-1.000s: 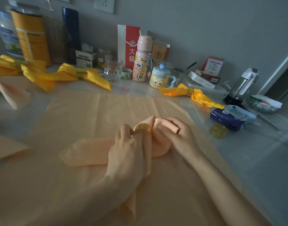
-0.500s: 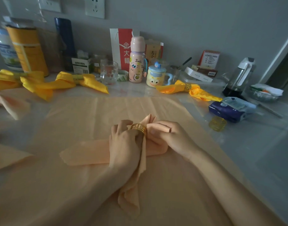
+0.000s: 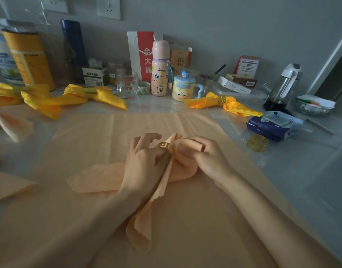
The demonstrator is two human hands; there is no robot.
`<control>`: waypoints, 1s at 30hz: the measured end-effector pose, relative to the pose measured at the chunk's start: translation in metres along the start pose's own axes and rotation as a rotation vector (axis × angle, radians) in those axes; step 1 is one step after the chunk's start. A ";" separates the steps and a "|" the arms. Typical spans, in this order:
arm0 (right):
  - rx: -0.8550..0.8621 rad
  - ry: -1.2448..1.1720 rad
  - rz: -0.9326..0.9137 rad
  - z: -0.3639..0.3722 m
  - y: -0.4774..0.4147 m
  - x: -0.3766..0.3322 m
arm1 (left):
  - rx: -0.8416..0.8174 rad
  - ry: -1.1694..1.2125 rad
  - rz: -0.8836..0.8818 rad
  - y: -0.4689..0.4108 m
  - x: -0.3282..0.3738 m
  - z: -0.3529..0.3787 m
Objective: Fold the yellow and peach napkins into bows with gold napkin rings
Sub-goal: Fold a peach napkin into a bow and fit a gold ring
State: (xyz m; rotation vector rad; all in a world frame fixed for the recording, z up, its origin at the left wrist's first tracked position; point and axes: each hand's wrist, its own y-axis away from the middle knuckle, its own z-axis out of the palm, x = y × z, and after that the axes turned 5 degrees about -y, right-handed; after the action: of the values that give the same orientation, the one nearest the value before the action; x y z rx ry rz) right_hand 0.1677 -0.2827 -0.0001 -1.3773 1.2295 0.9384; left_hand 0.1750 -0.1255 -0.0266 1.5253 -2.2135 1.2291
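While left hand (image 3: 145, 167) grips ring (image 3: 165, 147), right hand (image 3: 207, 157) pinches napkin (image 3: 100, 178) alongside.

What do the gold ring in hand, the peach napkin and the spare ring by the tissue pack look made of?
The gold ring: likely metal, shiny gold finish, openwork key pattern; plated plastic possible. The peach napkin: thin matte cloth; it drapes softly, edge scalloped. The spare ring: yellower, seemingly see-through; openwork metal or plastic, cannot tell.

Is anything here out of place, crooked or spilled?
Nothing is spilled or damaged. Only the peach napkin looks askew: one tail lies flat to the left, the other trails toward the camera. The left hand holds the gold ring, the right hand pinches the cloth beside it.
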 end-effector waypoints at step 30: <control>-0.075 -0.071 -0.004 0.000 0.000 0.003 | -0.074 0.126 -0.014 0.000 0.003 -0.007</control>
State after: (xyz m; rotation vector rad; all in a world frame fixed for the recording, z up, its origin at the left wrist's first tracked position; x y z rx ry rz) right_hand 0.1679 -0.2834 -0.0027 -1.3921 1.1480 1.0311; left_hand 0.1717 -0.1223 -0.0200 1.3938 -2.1402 1.1912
